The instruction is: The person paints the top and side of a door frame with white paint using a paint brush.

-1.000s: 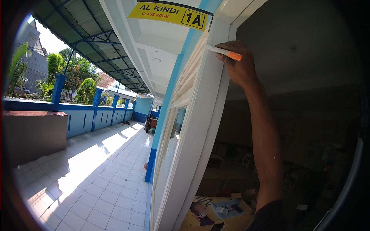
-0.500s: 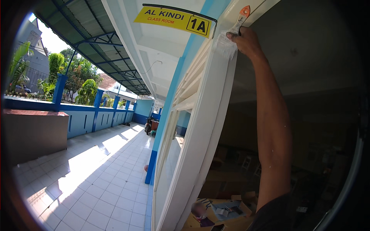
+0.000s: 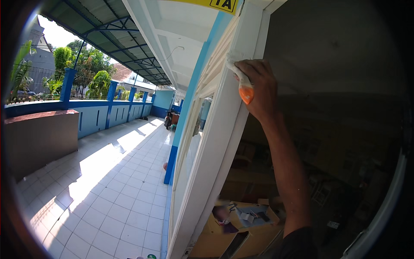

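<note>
My right hand (image 3: 263,90) is raised and closed around a paintbrush (image 3: 246,90) with a pale handle and an orange end. The orange end hangs down, and the bristle end is up against the white door frame (image 3: 215,134). Whitish paint shows around the bristles, which are partly hidden at the frame's edge. My bare right forearm (image 3: 284,168) reaches up from a dark sleeve, in front of the dark doorway. My left hand is out of sight.
Left of the frame are white louvres (image 3: 214,71) and a window. A yellow sign (image 3: 196,2) hangs above. Outside runs a tiled walkway (image 3: 125,207) with a brown box-like block (image 3: 41,140) and blue wall (image 3: 92,118). Inside, a desk (image 3: 211,241) holds papers beside a blurred person.
My right hand has come down along the door frame with the paintbrush. The brush has flipped from orange end up to orange end down. The view has shifted, and the sign sits higher.
</note>
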`<action>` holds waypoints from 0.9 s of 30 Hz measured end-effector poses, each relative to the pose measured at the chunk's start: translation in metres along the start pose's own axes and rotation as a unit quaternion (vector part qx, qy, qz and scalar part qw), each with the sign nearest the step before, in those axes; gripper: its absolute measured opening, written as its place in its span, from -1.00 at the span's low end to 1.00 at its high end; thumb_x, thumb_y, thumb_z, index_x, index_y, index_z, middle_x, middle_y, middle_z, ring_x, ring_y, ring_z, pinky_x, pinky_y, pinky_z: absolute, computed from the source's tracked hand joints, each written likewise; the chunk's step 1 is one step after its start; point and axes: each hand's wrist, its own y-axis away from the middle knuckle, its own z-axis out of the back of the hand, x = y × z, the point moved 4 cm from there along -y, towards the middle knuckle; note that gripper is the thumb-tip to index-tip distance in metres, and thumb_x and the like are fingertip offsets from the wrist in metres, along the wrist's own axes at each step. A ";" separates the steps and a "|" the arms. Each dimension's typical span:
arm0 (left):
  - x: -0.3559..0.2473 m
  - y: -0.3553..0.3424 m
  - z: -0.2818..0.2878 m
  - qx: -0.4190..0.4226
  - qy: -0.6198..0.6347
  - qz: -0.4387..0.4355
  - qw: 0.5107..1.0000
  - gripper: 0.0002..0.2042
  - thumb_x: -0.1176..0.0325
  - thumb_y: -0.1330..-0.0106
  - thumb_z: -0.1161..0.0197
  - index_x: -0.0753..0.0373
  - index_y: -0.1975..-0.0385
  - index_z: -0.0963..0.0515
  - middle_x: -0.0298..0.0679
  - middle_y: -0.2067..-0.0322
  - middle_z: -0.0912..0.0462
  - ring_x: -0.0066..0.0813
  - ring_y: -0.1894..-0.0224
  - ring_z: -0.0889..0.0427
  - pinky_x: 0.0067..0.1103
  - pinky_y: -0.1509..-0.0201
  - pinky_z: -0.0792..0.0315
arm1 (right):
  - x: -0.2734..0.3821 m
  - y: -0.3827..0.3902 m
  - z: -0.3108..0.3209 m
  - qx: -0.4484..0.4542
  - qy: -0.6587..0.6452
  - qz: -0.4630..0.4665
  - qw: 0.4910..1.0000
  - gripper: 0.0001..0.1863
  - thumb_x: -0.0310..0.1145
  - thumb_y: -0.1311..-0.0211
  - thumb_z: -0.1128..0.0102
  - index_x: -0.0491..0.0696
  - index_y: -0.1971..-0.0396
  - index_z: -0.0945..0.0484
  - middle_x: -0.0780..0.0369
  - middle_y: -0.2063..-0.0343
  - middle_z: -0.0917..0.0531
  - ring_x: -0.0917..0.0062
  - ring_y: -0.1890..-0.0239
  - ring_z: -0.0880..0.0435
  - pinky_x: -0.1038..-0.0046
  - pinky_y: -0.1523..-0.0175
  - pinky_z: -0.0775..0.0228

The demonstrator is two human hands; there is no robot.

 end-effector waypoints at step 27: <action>0.080 0.068 -0.008 -0.062 -0.058 -0.043 0.995 -0.31 -0.16 -0.38 -0.03 0.03 -0.47 -0.37 -0.14 -0.41 -0.47 0.04 -0.44 -0.42 0.22 -0.36 -0.39 | -0.022 0.083 0.072 -0.083 -0.131 -0.110 0.982 -0.61 -0.62 -0.17 -0.38 -0.06 -0.03 -0.70 0.17 0.09 -0.71 0.24 0.01 -0.64 0.23 -0.10 -0.54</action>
